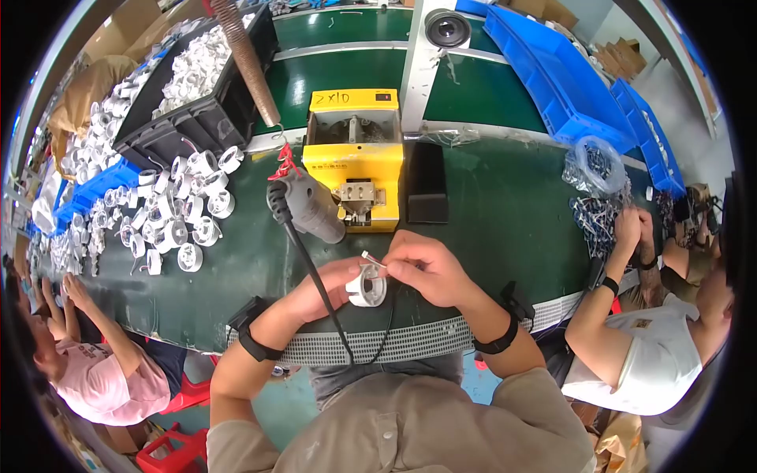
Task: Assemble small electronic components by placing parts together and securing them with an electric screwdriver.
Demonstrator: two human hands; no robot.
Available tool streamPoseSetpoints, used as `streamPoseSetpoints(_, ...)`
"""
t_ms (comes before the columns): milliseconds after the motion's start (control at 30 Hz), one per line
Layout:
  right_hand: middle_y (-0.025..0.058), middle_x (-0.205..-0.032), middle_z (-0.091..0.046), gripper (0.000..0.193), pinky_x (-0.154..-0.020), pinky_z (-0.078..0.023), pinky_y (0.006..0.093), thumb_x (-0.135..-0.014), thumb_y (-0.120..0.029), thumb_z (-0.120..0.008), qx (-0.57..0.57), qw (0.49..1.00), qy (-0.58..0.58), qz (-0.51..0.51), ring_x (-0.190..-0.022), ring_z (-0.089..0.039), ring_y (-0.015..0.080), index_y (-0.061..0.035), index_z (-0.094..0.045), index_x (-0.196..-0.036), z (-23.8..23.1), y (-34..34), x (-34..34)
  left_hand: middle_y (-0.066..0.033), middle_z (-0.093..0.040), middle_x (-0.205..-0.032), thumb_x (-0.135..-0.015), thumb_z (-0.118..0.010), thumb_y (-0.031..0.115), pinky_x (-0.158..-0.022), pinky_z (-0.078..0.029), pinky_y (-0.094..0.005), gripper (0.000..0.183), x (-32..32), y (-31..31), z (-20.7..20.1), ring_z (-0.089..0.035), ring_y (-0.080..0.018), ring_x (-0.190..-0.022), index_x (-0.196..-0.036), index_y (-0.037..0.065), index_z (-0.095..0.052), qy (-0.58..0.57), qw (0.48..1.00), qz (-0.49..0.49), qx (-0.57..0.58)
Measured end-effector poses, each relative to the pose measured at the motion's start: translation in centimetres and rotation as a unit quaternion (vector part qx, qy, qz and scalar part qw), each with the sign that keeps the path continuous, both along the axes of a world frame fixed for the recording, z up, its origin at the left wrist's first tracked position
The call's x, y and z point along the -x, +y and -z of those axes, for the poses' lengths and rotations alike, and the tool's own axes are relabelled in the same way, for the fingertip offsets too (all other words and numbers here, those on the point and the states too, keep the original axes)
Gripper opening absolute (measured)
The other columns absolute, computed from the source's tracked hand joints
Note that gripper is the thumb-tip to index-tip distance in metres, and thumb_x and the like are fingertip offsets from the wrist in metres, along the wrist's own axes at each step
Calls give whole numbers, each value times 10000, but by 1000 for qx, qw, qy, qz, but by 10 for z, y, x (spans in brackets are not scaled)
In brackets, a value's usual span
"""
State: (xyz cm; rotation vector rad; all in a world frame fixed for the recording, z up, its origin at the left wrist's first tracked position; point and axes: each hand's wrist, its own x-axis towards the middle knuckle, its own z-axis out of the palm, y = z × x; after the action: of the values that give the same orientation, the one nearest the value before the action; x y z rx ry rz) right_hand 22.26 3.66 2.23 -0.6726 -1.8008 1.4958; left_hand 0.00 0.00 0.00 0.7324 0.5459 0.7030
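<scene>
Close to the table's front edge, my left hand point(334, 282) grips a white round plastic housing point(368, 290) by its left side. A short wire with a small white connector point(371, 258) comes up at the housing's top. My right hand point(426, 270) is closed in a pinch on that wire, with the thumb and forefinger beside the housing. Just beyond my hands, a grey electric screwdriver point(314, 206) hangs from a red coiled cord point(285, 161). Its black cable runs down past my left hand. Behind it stands a yellow screw feeder point(355, 163).
Many white housings point(175, 206) lie in a heap at the left, before a black crate point(193, 118) full of white parts. A black box point(426, 183) sits beside the feeder. Blue bins point(552, 83) and bundled wires point(593, 217) are at the right. Co-workers sit on both sides.
</scene>
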Motion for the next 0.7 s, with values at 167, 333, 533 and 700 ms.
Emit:
streamPoseSetpoints(167, 77, -788, -634, 116, -627, -439, 270, -841, -35, -673, -80, 996, -22, 39, -721, -571, 151, -1, -702, -949, 1, -4, 7, -68, -627, -1003, -999, -414, 382, -592, -444, -249, 468, 5, 5, 1, -605, -156, -761, -1300, 31, -480, -24, 998, 6, 65)
streamPoseSetpoints(333, 71, -770, -636, 111, -616, -450, 269, -838, -34, -675, -77, 991, -17, 105, -705, -586, 156, -2, -704, -940, 4, -5, 12, -75, -632, -939, -1007, -331, 482, -526, -424, -245, 541, 3, 2, 3, -592, -144, -682, -1264, 36, -498, 29, 997, -69, 18)
streamPoseSetpoints(533, 75, -780, -623, 85, -621, -459, 300, -818, -63, -694, -118, 989, -58, 67, -721, -588, 190, -14, -699, -887, 3, -4, 12, -92, -649, -875, -1019, -298, 463, -555, -442, -244, 548, 0, 5, 9, -579, -141, -687, -1178, 4, -551, 56, 993, -95, 41)
streamPoseSetpoints(700, 79, -780, -593, 90, -634, -464, 340, -809, -111, -687, -189, 972, -133, 40, -757, -569, 232, -25, -684, -834, 9, -8, 15, -88, -641, -859, -1028, -281, 441, -552, -440, -237, 545, -3, 7, 2, -569, -139, -685, -1126, -5, -579, 96, 989, -101, 56)
